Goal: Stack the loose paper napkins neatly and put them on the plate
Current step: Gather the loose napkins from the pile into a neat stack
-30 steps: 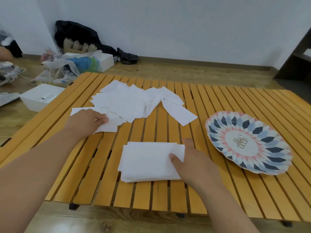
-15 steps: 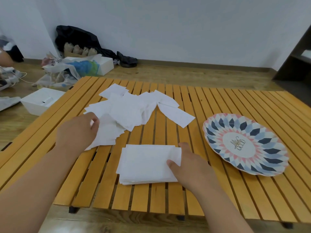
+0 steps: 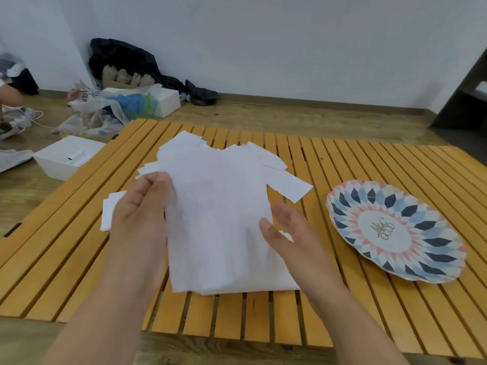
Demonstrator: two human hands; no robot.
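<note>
Since a moment ago the left hand [image 3: 139, 217] has lifted one white paper napkin [image 3: 218, 206], pinched, above the white napkin stack [image 3: 263, 289]. The open-fingered right hand [image 3: 290, 233], between stack and blue-and-pink round plate [image 3: 434, 262], should square corners before release.

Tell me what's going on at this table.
A person is tidying up at a slatted wooden table. The left hand pinches one napkin, lifted over the neat stack near the front edge; the right hand is open beside it. More loose napkins lie scattered behind. The patterned plate on the right holds no napkins yet.
</note>
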